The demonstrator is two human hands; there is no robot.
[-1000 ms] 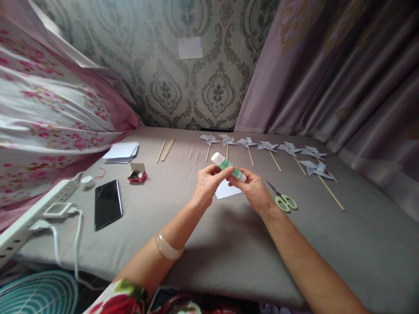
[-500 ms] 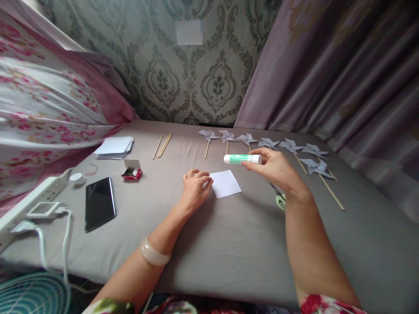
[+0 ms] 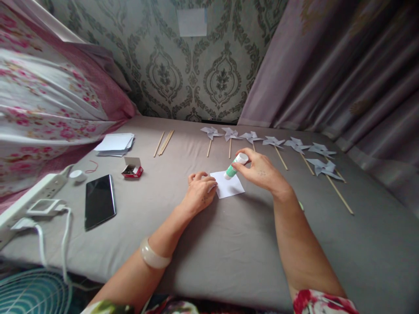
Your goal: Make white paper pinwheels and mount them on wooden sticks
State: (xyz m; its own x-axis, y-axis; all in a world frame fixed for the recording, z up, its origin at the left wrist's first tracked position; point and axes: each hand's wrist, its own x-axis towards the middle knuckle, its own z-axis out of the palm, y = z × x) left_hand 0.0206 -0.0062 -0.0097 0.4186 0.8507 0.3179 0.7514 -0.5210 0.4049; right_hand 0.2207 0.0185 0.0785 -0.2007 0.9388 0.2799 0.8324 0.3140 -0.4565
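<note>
My right hand (image 3: 260, 171) is closed around a green and white glue stick (image 3: 233, 168). The stick leans with its lower end down at a white square of paper (image 3: 231, 187); whether it touches the sheet I cannot tell. My left hand (image 3: 200, 192) rests at the paper's left edge, fingers curled and pressed together on it. The paper lies on the grey cloth. Behind my right hand stretches a row of several paper pinwheels (image 3: 296, 145) on wooden sticks. Part of a light green scissor handle (image 3: 301, 206) shows beside my right forearm, the rest hidden.
To the left lie a stack of white paper (image 3: 115, 143), loose wooden sticks (image 3: 166, 143), a small red box (image 3: 132, 168) with its lid up, and a black phone (image 3: 100, 202). A white power strip (image 3: 42, 200) with cables and a small white round object (image 3: 77, 176) are farther left.
My right hand has moved down and left, tipping the glue stick from level to slanted over the paper. The left hand stays at the paper's edge. The whole view has shifted slightly.
</note>
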